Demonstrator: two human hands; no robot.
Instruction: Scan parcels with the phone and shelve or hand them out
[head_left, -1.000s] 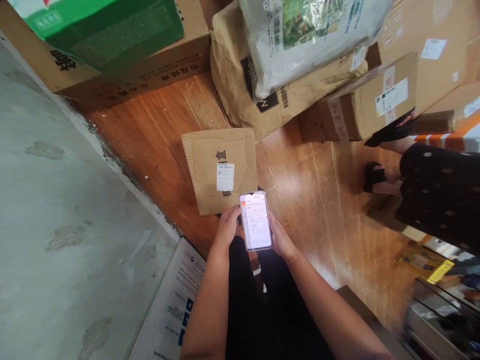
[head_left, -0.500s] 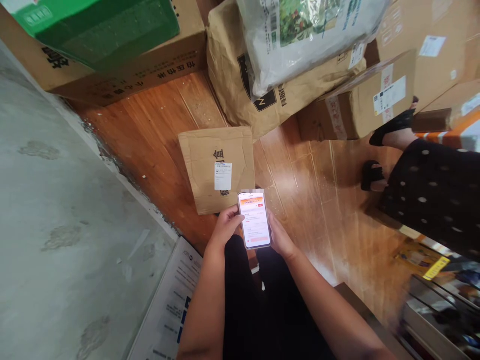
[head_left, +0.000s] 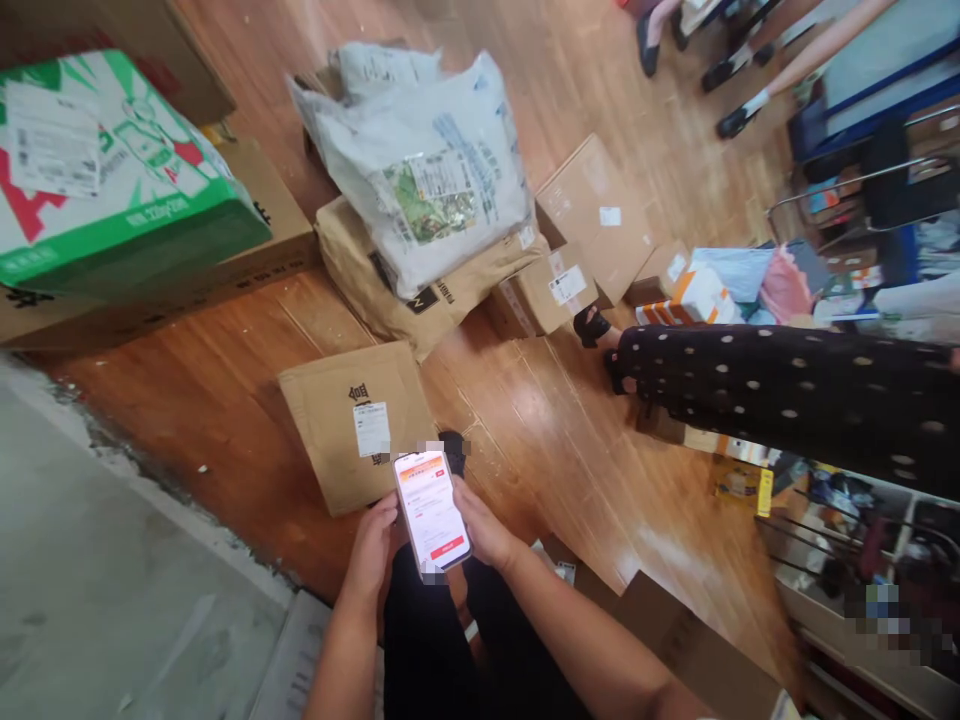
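Observation:
A smartphone (head_left: 435,515) with a lit screen is held upright before my legs, its page white with an orange banner at the top and a red button low down. My left hand (head_left: 377,535) is closed along its left edge, thumb beside the screen. From the other side my right hand (head_left: 481,525) grips the right edge, fingers partly hidden behind. Beyond the phone a flat cardboard box (head_left: 322,420) with a white label lies on the floor, its near corner partly covered by the phone.
A green and white carton (head_left: 150,215) rests on a larger box at left. A white plastic parcel (head_left: 457,180) lies on a brown paper bag (head_left: 360,280). Another person's dotted garment (head_left: 750,385) comes in from the right, above a bin of goods (head_left: 847,590). A wall (head_left: 112,560) borders the left.
My view has swung up and right, bringing more floor and other people's legs into sight. My left thumb has come off the screen. The button low on the screen went from pale pink to red.

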